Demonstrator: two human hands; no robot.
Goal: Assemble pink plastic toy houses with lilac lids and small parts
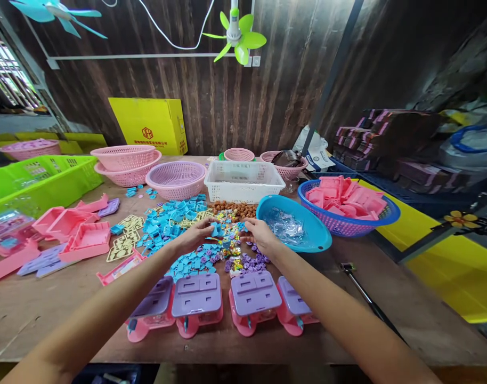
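Observation:
My left hand (196, 236) pinches a small blue plastic piece (216, 230) above the middle of the table. Facing it, my right hand (260, 234) has its fingertips closed on another small blue piece (241, 227). Beneath and left of my hands spreads a heap of blue plastic parts (162, 226). Purple spiral pieces (252, 264) and small yellow and multicoloured bits lie between my forearms. Nearer me stand several pink toy boxes with purple lids (196, 295), in a row. To the right, a blue basin (317, 230) holds clear plastic parts.
A white basket (247, 189) and a lilac basket (175, 181) stand behind the parts. Pink trays (86, 240) and a green crate (63, 184) are at left. On the right are a purple-blue basket of pink parts (349, 226) and a metal-headed tool with dark handle (363, 293).

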